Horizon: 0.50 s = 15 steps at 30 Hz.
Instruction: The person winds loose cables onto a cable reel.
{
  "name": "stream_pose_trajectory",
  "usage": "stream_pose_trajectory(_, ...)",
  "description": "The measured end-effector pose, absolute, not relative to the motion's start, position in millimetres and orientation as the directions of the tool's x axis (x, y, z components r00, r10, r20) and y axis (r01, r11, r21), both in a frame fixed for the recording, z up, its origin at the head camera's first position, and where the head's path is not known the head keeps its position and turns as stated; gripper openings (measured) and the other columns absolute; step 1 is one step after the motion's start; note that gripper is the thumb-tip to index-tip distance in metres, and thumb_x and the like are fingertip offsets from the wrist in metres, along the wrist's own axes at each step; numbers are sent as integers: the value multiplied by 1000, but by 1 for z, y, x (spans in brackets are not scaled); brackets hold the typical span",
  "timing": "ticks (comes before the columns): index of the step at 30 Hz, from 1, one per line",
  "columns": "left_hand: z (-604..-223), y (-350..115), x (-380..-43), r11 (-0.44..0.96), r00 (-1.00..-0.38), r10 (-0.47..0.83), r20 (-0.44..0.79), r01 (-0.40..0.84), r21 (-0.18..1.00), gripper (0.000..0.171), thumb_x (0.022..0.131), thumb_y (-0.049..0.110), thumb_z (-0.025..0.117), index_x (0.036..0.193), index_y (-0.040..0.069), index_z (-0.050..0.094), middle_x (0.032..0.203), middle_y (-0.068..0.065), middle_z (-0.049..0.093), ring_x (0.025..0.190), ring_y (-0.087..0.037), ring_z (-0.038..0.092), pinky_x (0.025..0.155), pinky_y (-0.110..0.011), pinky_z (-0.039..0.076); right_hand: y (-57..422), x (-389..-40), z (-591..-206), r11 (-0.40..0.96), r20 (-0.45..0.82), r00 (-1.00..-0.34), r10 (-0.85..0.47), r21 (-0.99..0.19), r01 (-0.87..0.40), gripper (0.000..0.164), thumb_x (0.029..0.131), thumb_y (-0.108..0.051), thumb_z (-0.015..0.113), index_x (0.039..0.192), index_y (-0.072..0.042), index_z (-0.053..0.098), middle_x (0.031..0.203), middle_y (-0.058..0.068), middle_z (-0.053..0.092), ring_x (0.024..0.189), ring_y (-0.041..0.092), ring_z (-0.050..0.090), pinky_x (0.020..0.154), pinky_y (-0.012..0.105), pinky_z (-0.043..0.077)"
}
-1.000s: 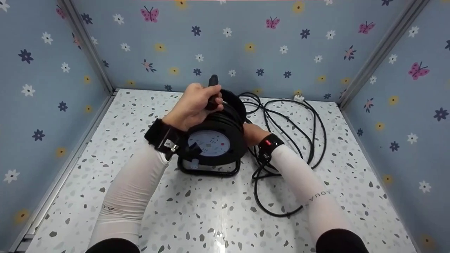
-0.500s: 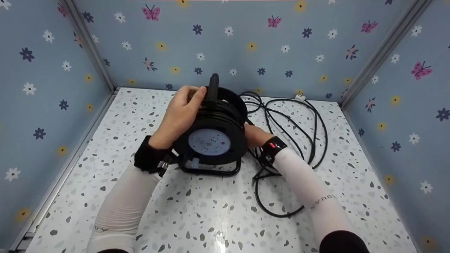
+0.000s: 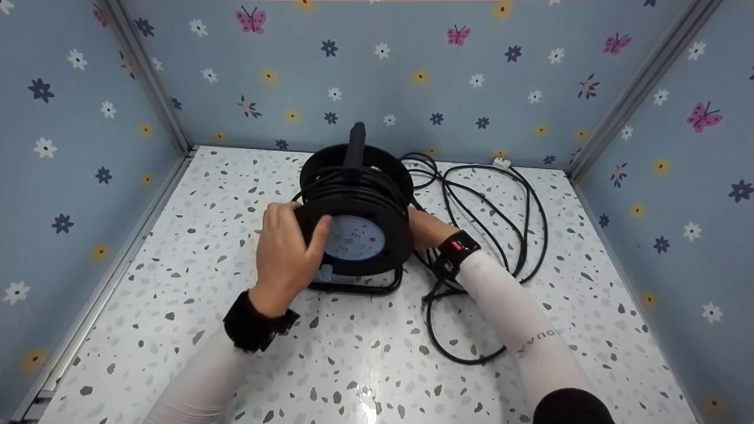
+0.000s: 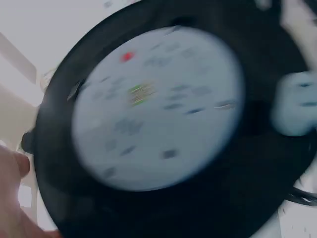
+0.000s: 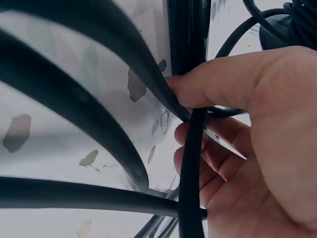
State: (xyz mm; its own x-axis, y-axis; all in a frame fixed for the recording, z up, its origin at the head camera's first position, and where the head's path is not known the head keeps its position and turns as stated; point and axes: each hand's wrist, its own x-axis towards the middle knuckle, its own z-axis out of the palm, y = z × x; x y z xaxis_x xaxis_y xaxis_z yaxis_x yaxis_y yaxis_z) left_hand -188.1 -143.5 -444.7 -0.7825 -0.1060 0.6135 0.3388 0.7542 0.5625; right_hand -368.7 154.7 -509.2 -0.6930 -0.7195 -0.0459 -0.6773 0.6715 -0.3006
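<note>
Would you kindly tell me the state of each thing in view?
Cable reel: standing on its frame, partly wound.
Carry handle: raised, untouched.
Socket panel: no plug seen in it.
Black cable: partly wound, partly in loose loops.
White plug: unplugged, lying near the back wall.
Left hand: at the cable reel's left side, grip unclear.
Right hand: pinching the black cable.

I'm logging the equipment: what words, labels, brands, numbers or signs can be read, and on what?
"AQUA", apparently: right sleeve; any further letters unclear.
Red tag on the right wrist strap: too small to read.
Socket panel of the cable reel: markings too small in the head view, blurred in the left wrist view.
</note>
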Motion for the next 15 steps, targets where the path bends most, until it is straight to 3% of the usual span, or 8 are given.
stream_pose_trajectory(4,-467,-147,-177,852,-762,-68,644,292,435,97,105,54,70,158,-19,35,131,-37,49,116,-49,51,97,-61,51,160,-394,-543,653,8,-679,-734,-266,-709,50,87,-10,76,135,-4,69,139,19,68,122,36,70,106,60,56)
stream_pose_trajectory(7,-476,-155,-170,888,-825,-93,558,185,421,103,104,57,72,156,-23,35,131,-41,48,117,-53,53,92,-62,56,164,-411,-566,640,34,-667,-745,-247,-728,43,86,-13,78,128,-7,73,131,17,72,117,33,71,103,58,58)
stream_pose_trajectory(11,-482,-164,-167,883,-961,-101,257,32,468,100,105,75,59,127,-22,55,112,-36,58,98,-50,64,72,-61,58,165,-411,-565,635,35,-658,-753,-226,-739,37,84,-10,77,121,-8,75,123,15,75,114,34,72,101,56,59)
stream_pose_trajectory(15,-494,-166,-173,804,-999,3,-53,-29,595,99,104,87,40,121,-6,68,108,-25,73,92,-42,73,73,-56,59,166,-405,-558,642,27,-666,-745,-240,-728,42,84,-10,77,126,-8,74,128,15,74,118,33,71,102,59,58)
